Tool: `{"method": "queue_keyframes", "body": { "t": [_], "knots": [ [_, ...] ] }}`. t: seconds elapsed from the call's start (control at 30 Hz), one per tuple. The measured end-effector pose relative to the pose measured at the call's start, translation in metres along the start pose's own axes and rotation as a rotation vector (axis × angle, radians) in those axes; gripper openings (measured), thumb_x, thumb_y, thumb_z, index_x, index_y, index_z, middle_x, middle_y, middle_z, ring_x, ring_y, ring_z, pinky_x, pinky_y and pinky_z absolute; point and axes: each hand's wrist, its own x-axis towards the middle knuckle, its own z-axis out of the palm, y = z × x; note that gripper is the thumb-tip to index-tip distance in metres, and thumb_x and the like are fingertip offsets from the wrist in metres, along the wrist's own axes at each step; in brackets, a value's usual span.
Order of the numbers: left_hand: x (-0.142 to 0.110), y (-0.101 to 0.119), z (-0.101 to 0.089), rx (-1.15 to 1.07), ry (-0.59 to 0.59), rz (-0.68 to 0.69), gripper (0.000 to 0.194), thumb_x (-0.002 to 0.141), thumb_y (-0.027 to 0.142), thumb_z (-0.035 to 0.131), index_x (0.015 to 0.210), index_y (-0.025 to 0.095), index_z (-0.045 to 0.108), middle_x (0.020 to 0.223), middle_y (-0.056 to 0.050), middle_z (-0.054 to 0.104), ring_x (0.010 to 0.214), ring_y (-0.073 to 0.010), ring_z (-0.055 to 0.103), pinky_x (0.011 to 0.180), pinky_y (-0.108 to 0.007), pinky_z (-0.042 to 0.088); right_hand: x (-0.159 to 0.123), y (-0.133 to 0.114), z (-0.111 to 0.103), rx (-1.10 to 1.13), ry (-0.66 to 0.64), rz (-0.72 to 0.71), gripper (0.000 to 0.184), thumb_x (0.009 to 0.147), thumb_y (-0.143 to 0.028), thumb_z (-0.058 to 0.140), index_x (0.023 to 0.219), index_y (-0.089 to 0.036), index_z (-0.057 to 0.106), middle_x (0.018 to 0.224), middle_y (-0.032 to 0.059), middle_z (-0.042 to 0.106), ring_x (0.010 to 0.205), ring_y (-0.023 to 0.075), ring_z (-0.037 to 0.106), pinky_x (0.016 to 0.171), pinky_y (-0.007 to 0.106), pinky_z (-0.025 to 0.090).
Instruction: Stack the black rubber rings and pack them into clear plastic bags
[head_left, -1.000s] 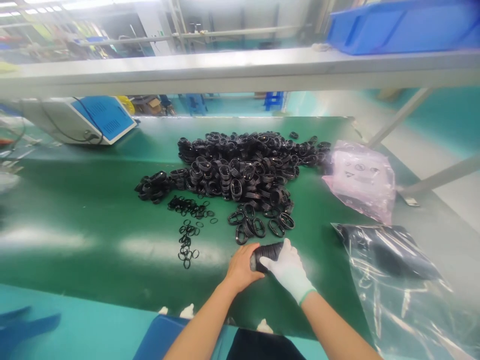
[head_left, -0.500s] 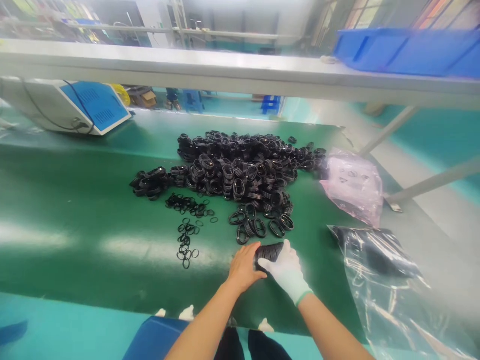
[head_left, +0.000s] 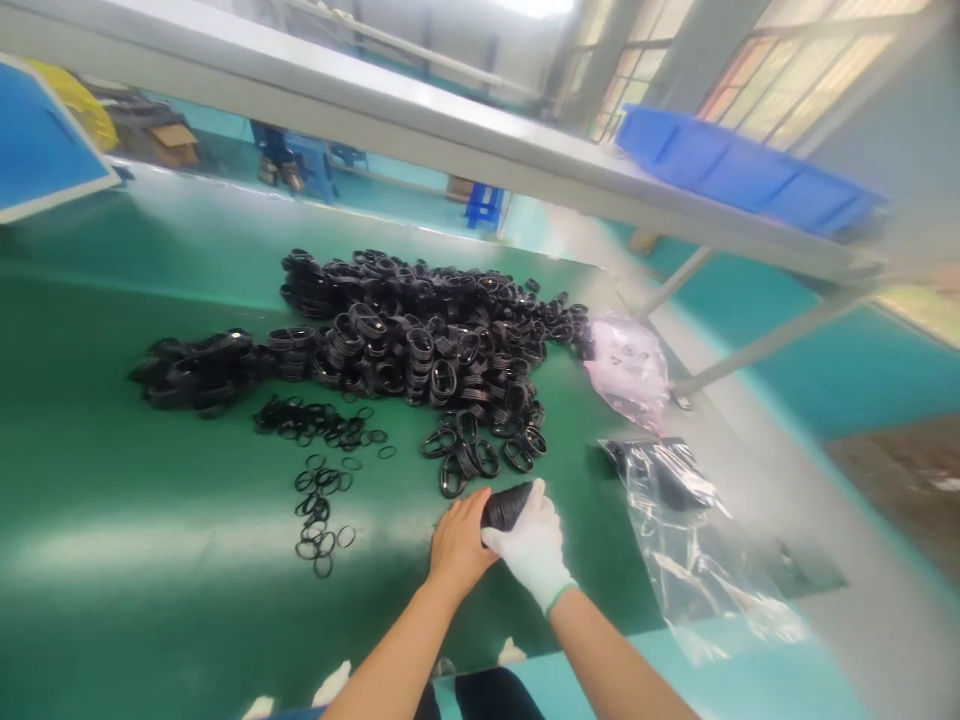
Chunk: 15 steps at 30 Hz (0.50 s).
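A row of black oval rings [head_left: 505, 506] pressed side by side lies between my hands, low over the green table [head_left: 225, 620]. My bare left hand [head_left: 459, 540] is closed around its left end. On its right side, my right hand [head_left: 534, 540], in a white glove, grips it with the thumb across the near face. Just beyond lie several small bundles of black oval rings [head_left: 469, 455]. Behind them spreads a large heap of stacked black oval rings [head_left: 420, 350]. Thin black round bands [head_left: 319, 510] are scattered to the left.
A clear plastic bag [head_left: 697, 560] with black contents hangs over the table's right side. Behind it sits a pinkish plastic bag [head_left: 628, 365]. A white shelf beam [head_left: 420, 130] crosses above the back, carrying a blue bin [head_left: 742, 170]. A blue-panelled box [head_left: 45, 140] stands at far left.
The view has turned to the right and tilted, so the table's contents sit farther left. Both hands still hold the row of rings, which now looks more tightly pressed and angled.
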Motion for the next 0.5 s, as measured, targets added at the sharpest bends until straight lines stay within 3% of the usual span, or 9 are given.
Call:
{"method": "queue_keyframes", "body": {
  "t": [0.17, 0.33, 0.5],
  "knots": [
    [0.008, -0.009, -0.004, -0.016, -0.049, 0.035, 0.072, 0.062, 0.020, 0.062, 0.128, 0.025, 0.034, 0.129, 0.000, 0.045, 0.120, -0.0181, 0.036, 0.096, -0.032, 0.034, 0.003, -0.002, 0.006, 0.045, 0.017, 0.005, 0.108, 0.048, -0.046, 0.063, 0.136, -0.004, 0.016, 0.121, 0.0174, 0.042, 0.110, 0.0318, 0.040, 0.092, 0.037, 0.032],
    [0.007, -0.011, -0.003, 0.000, -0.043, 0.076, 0.069, 0.063, 0.008, 0.051, 0.128, 0.023, 0.035, 0.129, 0.001, 0.045, 0.118, -0.0168, 0.037, 0.096, -0.030, 0.034, 0.005, -0.007, 0.019, -0.005, 0.128, 0.054, 0.115, 0.046, -0.049, 0.065, 0.135, 0.000, 0.012, 0.129, 0.0218, 0.032, 0.115, 0.0348, 0.033, 0.099, 0.041, 0.021],
    [0.006, -0.013, 0.003, 0.067, 0.008, 0.064, 0.066, 0.065, 0.012, 0.050, 0.128, 0.021, 0.035, 0.129, 0.000, 0.045, 0.117, -0.0177, 0.037, 0.096, -0.030, 0.035, 0.006, -0.012, 0.031, -0.021, 0.194, 0.099, 0.097, 0.054, -0.039, 0.060, 0.134, -0.003, 0.020, 0.108, 0.0176, 0.047, 0.098, 0.0325, 0.044, 0.087, 0.040, 0.031]
  ]
}}
